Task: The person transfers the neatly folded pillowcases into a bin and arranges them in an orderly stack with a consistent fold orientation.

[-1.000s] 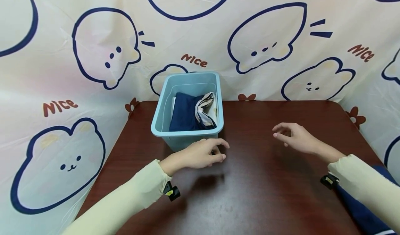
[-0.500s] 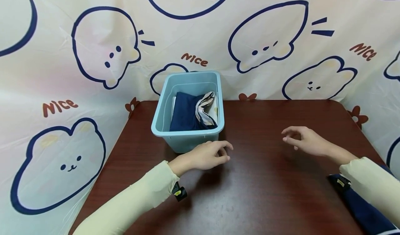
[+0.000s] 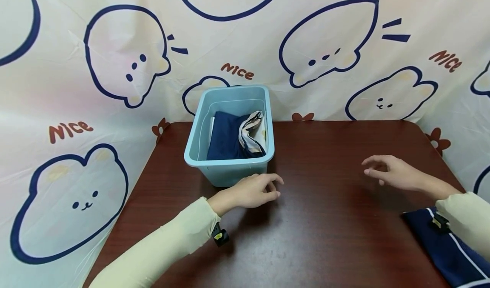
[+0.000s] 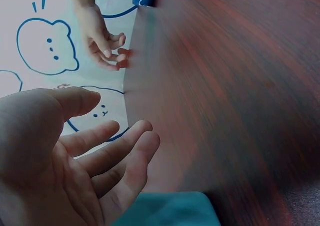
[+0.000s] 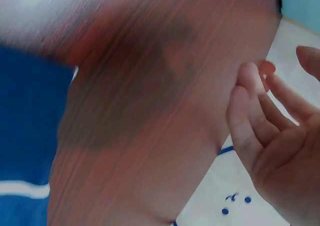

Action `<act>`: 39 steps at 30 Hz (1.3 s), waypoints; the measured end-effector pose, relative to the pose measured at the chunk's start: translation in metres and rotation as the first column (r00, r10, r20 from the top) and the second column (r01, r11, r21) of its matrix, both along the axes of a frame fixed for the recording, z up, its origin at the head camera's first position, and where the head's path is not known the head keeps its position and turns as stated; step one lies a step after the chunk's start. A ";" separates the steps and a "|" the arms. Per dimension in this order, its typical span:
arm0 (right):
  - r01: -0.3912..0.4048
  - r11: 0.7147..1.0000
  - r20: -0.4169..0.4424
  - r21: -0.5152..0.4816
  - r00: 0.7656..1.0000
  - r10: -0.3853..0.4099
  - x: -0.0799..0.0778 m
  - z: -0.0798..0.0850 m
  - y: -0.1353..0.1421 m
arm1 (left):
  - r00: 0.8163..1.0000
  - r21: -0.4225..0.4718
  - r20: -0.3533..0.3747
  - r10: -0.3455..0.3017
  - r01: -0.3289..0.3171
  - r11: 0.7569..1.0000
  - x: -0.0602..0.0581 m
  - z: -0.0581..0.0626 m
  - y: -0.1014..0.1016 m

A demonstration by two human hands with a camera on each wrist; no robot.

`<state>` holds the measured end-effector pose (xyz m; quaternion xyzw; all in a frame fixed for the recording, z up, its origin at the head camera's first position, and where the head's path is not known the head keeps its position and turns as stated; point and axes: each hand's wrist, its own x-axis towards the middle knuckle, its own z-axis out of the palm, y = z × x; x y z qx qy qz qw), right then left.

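Note:
My left hand (image 3: 250, 191) hovers over the table just in front of the blue plastic bin (image 3: 229, 163), fingers loosely bent and holding nothing. In the left wrist view, the palm of that hand (image 4: 55, 171) faces the camera beside a corner of the bin (image 4: 165, 208). Over the right side of the table hangs my right hand (image 3: 398, 173), also loosely bent with nothing in it. A navy cloth with white stripes (image 3: 432, 241) lies below the right sleeve, partly hidden by it. Inside the bin are folded navy fabric (image 3: 226, 137) and a pale patterned cloth (image 3: 252, 135).
A dark red-brown wooden table (image 3: 314, 228) carries everything. A white curtain with cartoon bear outlines (image 3: 317, 32) hangs behind the table and along both sides. Each wrist wears a small black camera, such as the left wrist camera (image 3: 220, 235).
My right hand has moved to the right and slightly down, uncovering more of the striped navy cloth. The left hand has shifted slightly right. The bin stays in place.

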<state>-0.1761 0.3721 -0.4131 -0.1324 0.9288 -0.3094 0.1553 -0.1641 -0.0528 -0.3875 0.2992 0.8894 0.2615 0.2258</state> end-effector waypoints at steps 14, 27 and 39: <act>-0.258 0.966 0.222 -0.002 0.942 0.251 0.001 -0.012 0.045 | 1.000 0.021 0.008 -0.016 0.015 1.000 0.001 -0.001 0.006; -0.179 0.984 0.448 -0.023 0.877 0.170 0.021 -0.011 0.072 | 0.999 0.047 0.030 -0.022 0.021 0.999 0.001 -0.003 0.014; -0.172 0.985 0.500 -0.009 0.852 0.153 0.027 -0.019 0.080 | 0.991 0.119 0.116 -0.069 0.055 0.991 -0.001 -0.006 0.018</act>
